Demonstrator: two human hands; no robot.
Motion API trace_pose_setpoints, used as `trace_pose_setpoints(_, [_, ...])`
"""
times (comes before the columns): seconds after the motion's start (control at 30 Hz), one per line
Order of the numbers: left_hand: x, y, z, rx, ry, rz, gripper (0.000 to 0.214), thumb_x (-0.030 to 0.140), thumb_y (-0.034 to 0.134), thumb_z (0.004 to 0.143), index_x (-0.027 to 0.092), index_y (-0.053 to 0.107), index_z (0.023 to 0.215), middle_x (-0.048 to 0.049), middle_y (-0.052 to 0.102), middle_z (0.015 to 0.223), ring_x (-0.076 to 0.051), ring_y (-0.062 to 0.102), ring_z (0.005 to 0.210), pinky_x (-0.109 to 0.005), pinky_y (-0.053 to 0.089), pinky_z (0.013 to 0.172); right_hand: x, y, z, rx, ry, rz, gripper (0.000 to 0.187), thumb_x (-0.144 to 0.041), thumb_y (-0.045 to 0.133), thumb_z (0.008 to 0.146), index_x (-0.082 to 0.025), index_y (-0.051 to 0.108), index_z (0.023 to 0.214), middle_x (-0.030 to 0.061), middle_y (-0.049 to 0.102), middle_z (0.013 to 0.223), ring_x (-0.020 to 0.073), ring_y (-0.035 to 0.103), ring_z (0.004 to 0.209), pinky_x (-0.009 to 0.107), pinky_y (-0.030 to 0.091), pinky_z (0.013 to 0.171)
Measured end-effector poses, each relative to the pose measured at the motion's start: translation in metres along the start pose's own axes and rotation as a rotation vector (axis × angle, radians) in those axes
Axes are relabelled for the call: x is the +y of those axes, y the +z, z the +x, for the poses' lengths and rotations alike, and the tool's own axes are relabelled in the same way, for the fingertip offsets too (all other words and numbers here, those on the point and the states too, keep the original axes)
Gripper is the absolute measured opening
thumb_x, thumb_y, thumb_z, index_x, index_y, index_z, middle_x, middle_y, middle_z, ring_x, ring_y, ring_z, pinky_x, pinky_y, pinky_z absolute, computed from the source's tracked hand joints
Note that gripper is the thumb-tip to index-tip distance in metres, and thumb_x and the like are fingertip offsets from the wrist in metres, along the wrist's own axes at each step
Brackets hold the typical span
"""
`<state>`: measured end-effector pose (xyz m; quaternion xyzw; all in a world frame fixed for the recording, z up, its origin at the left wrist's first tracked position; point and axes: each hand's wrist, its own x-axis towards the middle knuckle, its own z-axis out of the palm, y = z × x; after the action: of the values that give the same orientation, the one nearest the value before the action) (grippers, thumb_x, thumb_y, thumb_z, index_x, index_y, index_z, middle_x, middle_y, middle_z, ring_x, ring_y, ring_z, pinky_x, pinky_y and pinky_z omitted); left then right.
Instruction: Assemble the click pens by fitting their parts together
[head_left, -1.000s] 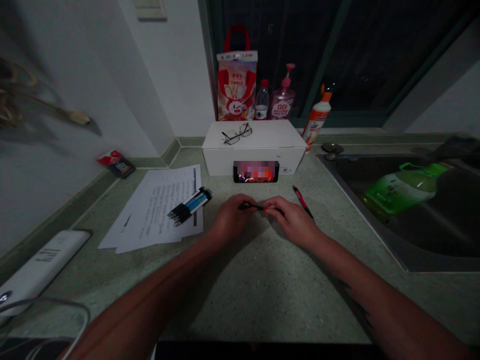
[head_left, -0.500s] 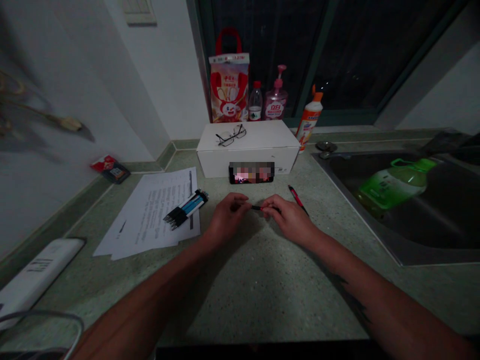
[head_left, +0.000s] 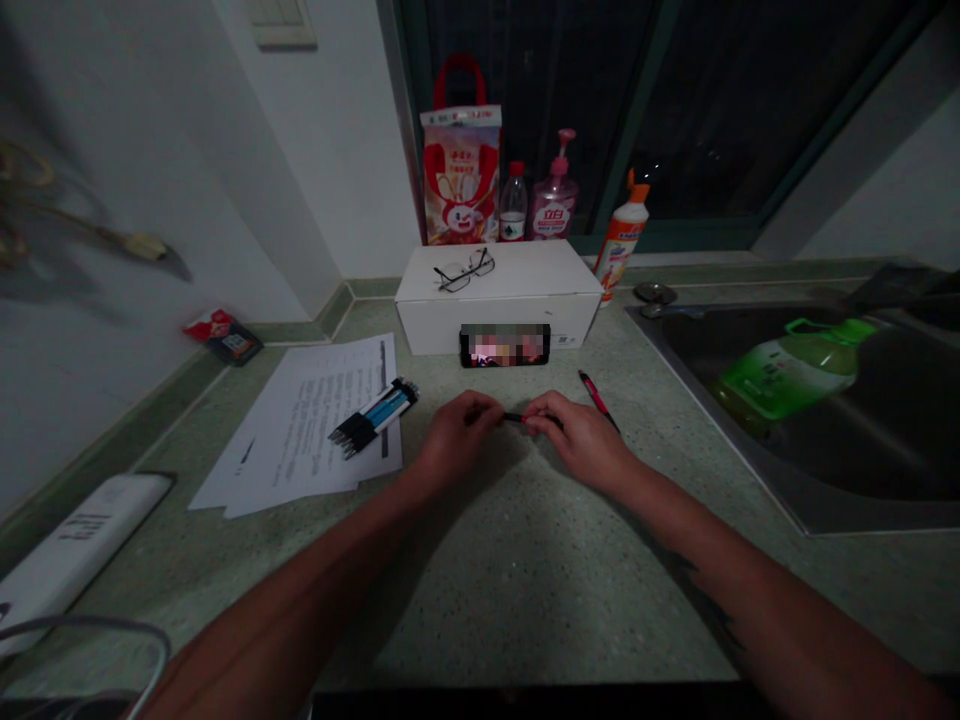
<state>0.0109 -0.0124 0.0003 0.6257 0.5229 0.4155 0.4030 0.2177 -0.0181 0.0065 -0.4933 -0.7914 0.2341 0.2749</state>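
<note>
Between my two hands lies a thin black and red pen point(head_left: 514, 417), held level just above the counter. My left hand point(head_left: 459, 428) pinches its left end with thumb and fingers. On its right end, the fingers of my right hand point(head_left: 581, 430) are closed; they hide that part. A second red and black pen point(head_left: 598, 398) rests on the counter just beyond my right hand. To the left of my left hand, a bundle of several pens point(head_left: 375, 415) with black grips and blue and white barrels lies on printed sheets point(head_left: 292, 430).
A phone point(head_left: 505, 347) leans against a white box point(head_left: 499, 285) with glasses point(head_left: 465, 270) on top. Bottles and a red bag point(head_left: 461, 175) stand behind it. At the right is a sink point(head_left: 787, 500) holding a green jug point(head_left: 795, 370). A white power strip point(head_left: 82, 550) lies left.
Both hands keep their hold on the pen, with barely any finger movement. The whole view has shifted very slightly.
</note>
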Motion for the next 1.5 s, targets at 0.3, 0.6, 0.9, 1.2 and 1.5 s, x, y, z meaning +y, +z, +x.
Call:
trace_pose_setpoints(0.3, [-0.003,0.0,0.001,-0.03,0.037,0.059,0.007,0.025,0.063,0.087,0.021,0.069,0.087,-0.0047,0.075,0.09,-0.02,0.068,0.084,-0.035,0.053,0.083,0.001,0.0,0.001,-0.01,-0.006,0.041,0.013,-0.025,0.049,0.1,-0.024,0.061,0.1,0.0011,0.075,0.085,0.0194,0.07,0.08,0.032,0.046,0.075])
trace_pose_setpoints(0.6, [-0.001,-0.001,-0.001,0.001,0.089,0.136,0.011,0.021,0.062,0.083,0.022,0.071,0.089,-0.0051,0.075,0.092,-0.02,0.067,0.085,-0.037,0.053,0.084,0.005,-0.001,0.003,-0.004,0.051,0.187,0.012,-0.028,0.055,0.095,-0.023,0.065,0.096,0.0017,0.073,0.081,0.0192,0.069,0.077,0.033,0.048,0.075])
trace_pose_setpoints(0.9, [0.0,-0.005,0.0,0.129,0.073,0.128,0.009,0.024,0.063,0.085,0.021,0.069,0.091,-0.004,0.072,0.087,-0.019,0.065,0.079,-0.035,0.052,0.078,0.007,-0.006,0.009,0.176,0.185,0.415,0.026,-0.045,0.069,0.084,-0.02,0.069,0.089,0.0033,0.072,0.075,0.0179,0.065,0.066,0.03,0.048,0.058])
trace_pose_setpoints(1.2, [0.003,0.007,-0.009,-0.054,0.046,0.06,0.007,0.019,0.068,0.082,0.022,0.063,0.085,-0.0011,0.069,0.081,-0.017,0.063,0.077,-0.032,0.051,0.076,0.009,-0.009,0.014,0.361,0.276,0.717,0.067,-0.055,0.078,0.076,-0.017,0.062,0.13,0.0024,0.072,0.073,0.0213,0.071,0.066,0.028,0.053,0.047])
trace_pose_setpoints(1.5, [-0.003,0.01,-0.011,-0.094,0.077,0.078,0.007,0.017,0.066,0.082,0.02,0.063,0.088,-0.0016,0.07,0.084,-0.017,0.064,0.077,-0.033,0.052,0.076,0.009,-0.007,0.011,0.34,0.241,0.638,0.063,-0.05,0.072,0.082,-0.015,0.067,0.134,0.0024,0.069,0.073,0.0183,0.068,0.061,0.028,0.053,0.047])
